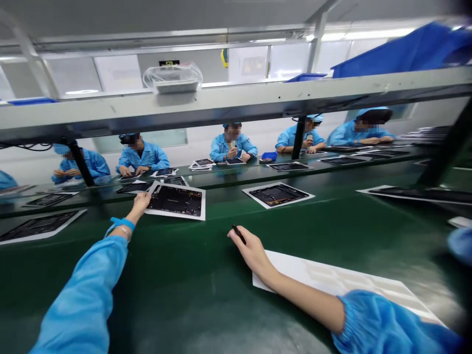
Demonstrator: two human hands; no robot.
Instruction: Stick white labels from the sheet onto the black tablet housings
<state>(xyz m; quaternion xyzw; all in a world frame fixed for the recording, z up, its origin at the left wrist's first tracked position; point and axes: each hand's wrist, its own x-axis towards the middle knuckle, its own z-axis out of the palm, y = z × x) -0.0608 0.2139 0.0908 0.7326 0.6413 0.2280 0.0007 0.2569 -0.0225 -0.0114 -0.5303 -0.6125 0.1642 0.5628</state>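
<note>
- Head view, left hand [141,201]: stretched forward across the green conveyor belt [206,300], its fingers touching the near left edge of a white sheet [175,214] that carries a dark tablet-sized panel [176,200]. The panel lies just beyond the fingertips, and I cannot tell whether the fingers pinch the sheet or only rest on it.
- A blue wristband [122,224] and a thin bracelet [123,231] sit on the left wrist, below a light blue sleeve [81,295].
- Right hand [250,248]: curled closed around a small black object [239,234], which sticks out past the fingers and is too small to identify. The hand hovers just beyond the end of a large white sheet [332,280] lying on the belt, with the wrist over its corner.
- Further along the belt: another white sheet with a dark panel [278,194], well to the right of the left hand.
- Across the bench: co-workers in blue smocks and caps [232,142] sit with their own panels.
- Overhead: a metal shelf rail [221,103] crosses the view, with blue bins [405,51] on it.
</note>
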